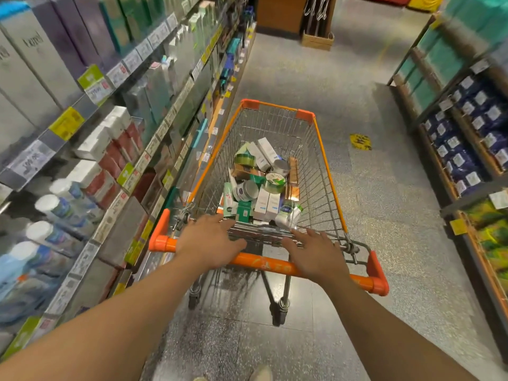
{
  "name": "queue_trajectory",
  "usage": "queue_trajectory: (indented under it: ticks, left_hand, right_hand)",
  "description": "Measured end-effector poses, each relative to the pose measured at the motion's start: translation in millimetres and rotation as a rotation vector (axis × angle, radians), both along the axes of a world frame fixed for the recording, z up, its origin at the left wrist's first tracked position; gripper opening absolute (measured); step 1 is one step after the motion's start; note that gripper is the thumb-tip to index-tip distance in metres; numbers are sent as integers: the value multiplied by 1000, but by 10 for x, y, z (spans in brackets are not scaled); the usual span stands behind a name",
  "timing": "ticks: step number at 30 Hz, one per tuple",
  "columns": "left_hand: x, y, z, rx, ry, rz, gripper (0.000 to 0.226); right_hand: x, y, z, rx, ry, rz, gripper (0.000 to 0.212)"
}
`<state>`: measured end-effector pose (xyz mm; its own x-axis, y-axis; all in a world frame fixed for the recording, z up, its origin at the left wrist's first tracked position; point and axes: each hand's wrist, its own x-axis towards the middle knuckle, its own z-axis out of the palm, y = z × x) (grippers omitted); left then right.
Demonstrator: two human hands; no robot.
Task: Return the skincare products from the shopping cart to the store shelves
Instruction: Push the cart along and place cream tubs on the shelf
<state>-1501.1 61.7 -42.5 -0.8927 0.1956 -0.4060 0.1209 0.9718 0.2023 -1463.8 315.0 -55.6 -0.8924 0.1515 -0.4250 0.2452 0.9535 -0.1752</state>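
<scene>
Our left hand (211,240) and right hand (316,253), fingers spread, hover over the wire cart's (327,171) orange handle (264,264), boxes and jars (261,182) heaped inside

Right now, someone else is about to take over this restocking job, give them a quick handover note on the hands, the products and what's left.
Left hand: open, fingers straight, reaching over the orange cart handle, holding nothing.
Right hand: open, also over the handle, empty.
Skincare products: boxes, jars and tubes piled in the basket of the shopping cart, which stands in the aisle beside the store shelves on the left.
Done: nothing visibly picked out at this moment; the pile looks untouched.
Left: probably all of it. Take items from the cart one at a time and place them on matching shelf spots.
</scene>
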Motion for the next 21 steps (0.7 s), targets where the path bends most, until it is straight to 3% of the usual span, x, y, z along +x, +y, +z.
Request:
queue_trajectory:
  ticks: [21]
  left_hand:
    - [-1980, 709, 51, -43, 3, 27, 79]
  right_hand:
    - [-2135, 738, 18, -59, -35, 92, 78]
